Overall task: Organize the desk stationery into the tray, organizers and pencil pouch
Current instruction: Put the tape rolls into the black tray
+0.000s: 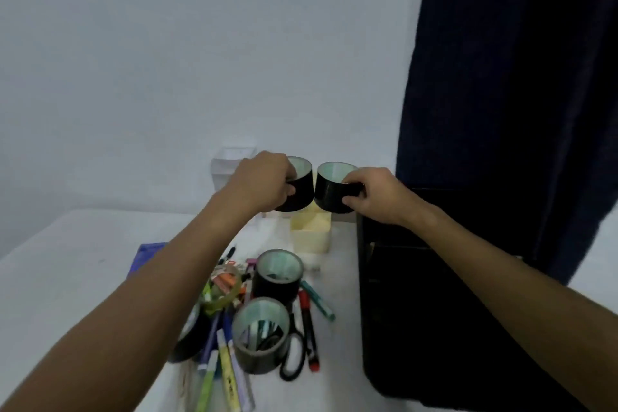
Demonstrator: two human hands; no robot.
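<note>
My left hand (264,179) grips a black tape roll (301,187) and my right hand (371,194) grips a second black tape roll (329,189). Both rolls are held in the air, side by side and touching, above a pale yellow organizer (311,234). Two more black tape rolls (277,273) (261,334) stand on the white desk in a heap of markers and pens (217,344). Black scissors (294,354), a red marker (309,328) and a green marker (317,299) lie beside them. A clear tape roll (227,291) rests on the pens.
A clear organizer (230,164) stands at the back behind my left hand. A black tray (401,278) lies at the right of the desk. A blue object (147,257) shows under my left forearm. A dark curtain (518,77) hangs on the right.
</note>
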